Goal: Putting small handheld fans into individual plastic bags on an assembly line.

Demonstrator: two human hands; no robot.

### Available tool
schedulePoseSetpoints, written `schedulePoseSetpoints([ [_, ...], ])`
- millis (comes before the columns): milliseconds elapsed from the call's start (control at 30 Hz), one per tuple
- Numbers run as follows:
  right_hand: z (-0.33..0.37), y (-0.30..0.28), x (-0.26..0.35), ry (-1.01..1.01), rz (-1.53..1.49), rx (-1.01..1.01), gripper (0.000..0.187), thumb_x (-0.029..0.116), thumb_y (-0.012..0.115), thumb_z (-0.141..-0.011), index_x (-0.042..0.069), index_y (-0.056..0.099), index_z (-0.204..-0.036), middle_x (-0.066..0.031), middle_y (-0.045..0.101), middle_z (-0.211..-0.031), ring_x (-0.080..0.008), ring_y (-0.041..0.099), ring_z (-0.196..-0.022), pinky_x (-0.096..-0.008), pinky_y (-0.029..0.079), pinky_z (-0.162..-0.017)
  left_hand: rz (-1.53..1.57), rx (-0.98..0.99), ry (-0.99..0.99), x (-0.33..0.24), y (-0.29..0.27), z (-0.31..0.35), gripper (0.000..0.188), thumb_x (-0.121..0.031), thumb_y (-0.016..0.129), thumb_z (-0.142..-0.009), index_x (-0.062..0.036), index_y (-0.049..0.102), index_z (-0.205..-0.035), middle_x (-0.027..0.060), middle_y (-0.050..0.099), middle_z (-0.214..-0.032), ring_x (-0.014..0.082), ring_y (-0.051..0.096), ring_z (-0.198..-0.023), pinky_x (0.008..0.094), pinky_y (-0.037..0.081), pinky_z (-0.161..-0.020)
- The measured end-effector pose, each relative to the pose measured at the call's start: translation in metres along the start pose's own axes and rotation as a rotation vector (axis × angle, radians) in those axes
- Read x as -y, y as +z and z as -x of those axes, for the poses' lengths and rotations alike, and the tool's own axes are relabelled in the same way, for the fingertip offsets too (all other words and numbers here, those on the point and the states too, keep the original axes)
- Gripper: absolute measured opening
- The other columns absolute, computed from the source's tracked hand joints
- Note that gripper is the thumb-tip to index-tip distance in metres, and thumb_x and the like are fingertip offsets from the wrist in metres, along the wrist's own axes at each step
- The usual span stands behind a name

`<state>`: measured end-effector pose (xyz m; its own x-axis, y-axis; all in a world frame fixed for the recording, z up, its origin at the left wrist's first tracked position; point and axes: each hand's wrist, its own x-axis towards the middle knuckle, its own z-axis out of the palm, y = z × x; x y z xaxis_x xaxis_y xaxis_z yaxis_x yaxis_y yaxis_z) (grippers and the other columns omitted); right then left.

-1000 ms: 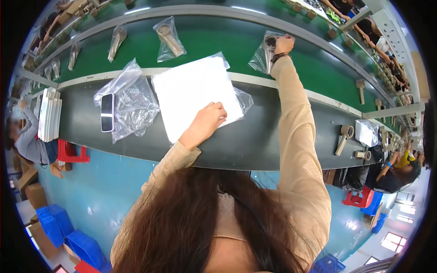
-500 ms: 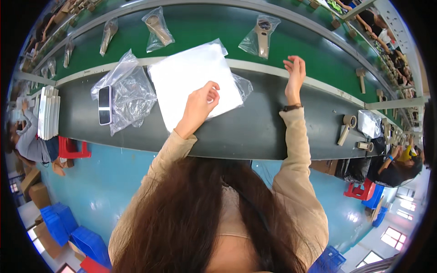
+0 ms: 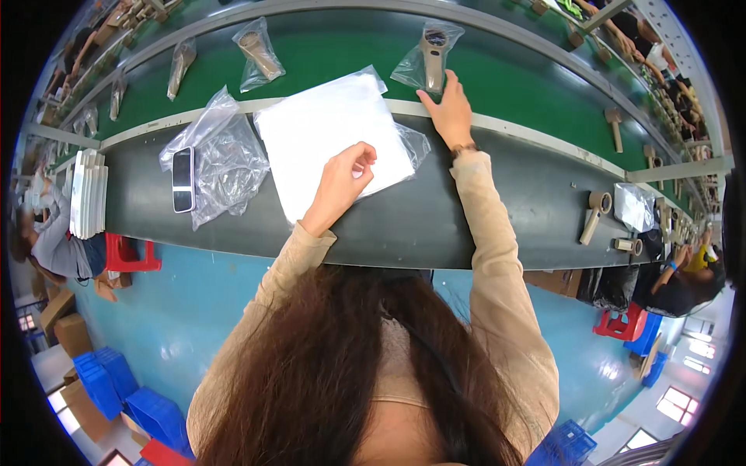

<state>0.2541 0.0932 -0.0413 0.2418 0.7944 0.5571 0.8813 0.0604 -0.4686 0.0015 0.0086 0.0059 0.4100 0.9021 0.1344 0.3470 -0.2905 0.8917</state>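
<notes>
My right hand (image 3: 448,110) reaches over the pale rail, fingers and thumb spread. Its fingertips are close to the lower end of a beige handheld fan (image 3: 434,57) in a clear bag on the green conveyor belt; whether they touch it I cannot tell. My left hand (image 3: 344,180) has its fingers curled in with nothing visible inside. It rests over a stack of white plastic bags (image 3: 322,124) on the dark worktop. Left of the stack lie crumpled clear bags (image 3: 231,175) with a phone (image 3: 183,180) at their edge.
More bagged fans (image 3: 259,57) lie along the belt to the left. Unbagged fans (image 3: 595,215) lie at the right of the worktop. White flat pieces (image 3: 88,194) stand at its left end. Co-workers sit at both sides, by a red stool (image 3: 132,252) and another (image 3: 622,322).
My right hand has swung left and forward to the bagged fan, its fingers spreading. The fans on the belt have shifted a little left. My left hand has hardly moved.
</notes>
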Motion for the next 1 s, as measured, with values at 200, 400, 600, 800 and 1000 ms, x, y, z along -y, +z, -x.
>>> schedulePoseSetpoints([
  [200,-0.037,0.04,-0.011,0.067,-0.022,0.052,0.052,0.032,0.07,-0.084,0.007,0.046,-0.123,-0.0186,0.062,-0.108,-0.0414,0.061,-0.094,-0.0466,0.05,-0.078,-0.072,-0.096,0.104,0.001,0.009,0.004,0.009,0.001,0.061,-0.08,-0.0002,0.062,-0.089,0.0089,0.062,-0.089,0.0193,0.062,-0.075,0.0285,0.052,-0.071],
  [400,-0.015,0.004,0.009,0.15,-0.145,-0.068,0.053,0.035,0.068,-0.086,0.008,0.049,-0.127,-0.012,0.063,-0.104,-0.0258,0.063,-0.079,-0.0365,0.049,-0.071,-0.026,-0.156,0.087,-0.003,0.01,0.0,0.017,-0.001,0.061,-0.083,-0.0021,0.063,-0.1,0.0101,0.061,-0.09,0.022,0.062,-0.076,0.0302,0.051,-0.069],
  [600,0.032,-0.066,0.04,0.19,-0.562,-0.022,0.015,0.013,0.061,-0.091,0.003,0.065,-0.102,-0.003,0.063,-0.085,-0.0087,0.051,-0.071,-0.024,0.041,-0.059,0.049,-0.117,0.043,-0.002,0.004,-0.001,0.03,0.003,0.06,-0.082,-0.0044,0.061,-0.111,0.0097,0.063,-0.089,0.0191,0.063,-0.076,0.0293,0.052,-0.07],
  [800,0.084,-0.077,0.102,-0.222,-0.433,0.187,0.019,0.0,0.068,-0.078,0.005,0.065,-0.097,-0.0077,0.062,-0.088,-0.0232,0.059,-0.073,-0.0294,0.049,-0.064,0.141,-0.051,-0.015,0.007,0.005,-0.002,0.035,0.004,0.065,-0.078,-0.006,0.062,-0.112,0.0078,0.064,-0.083,0.0169,0.063,-0.076,0.0275,0.052,-0.07],
  [1000,0.093,-0.063,0.09,-0.24,-0.371,0.251,0.02,0.001,0.068,-0.078,0.008,0.066,-0.097,-0.0075,0.063,-0.089,-0.0258,0.058,-0.073,-0.0322,0.048,-0.065,0.194,-0.01,-0.032,0.01,0.002,-0.003,0.033,0.005,0.064,-0.08,-0.0052,0.061,-0.111,0.006,0.064,-0.087,0.0151,0.064,-0.079,0.0277,0.053,-0.071],
])
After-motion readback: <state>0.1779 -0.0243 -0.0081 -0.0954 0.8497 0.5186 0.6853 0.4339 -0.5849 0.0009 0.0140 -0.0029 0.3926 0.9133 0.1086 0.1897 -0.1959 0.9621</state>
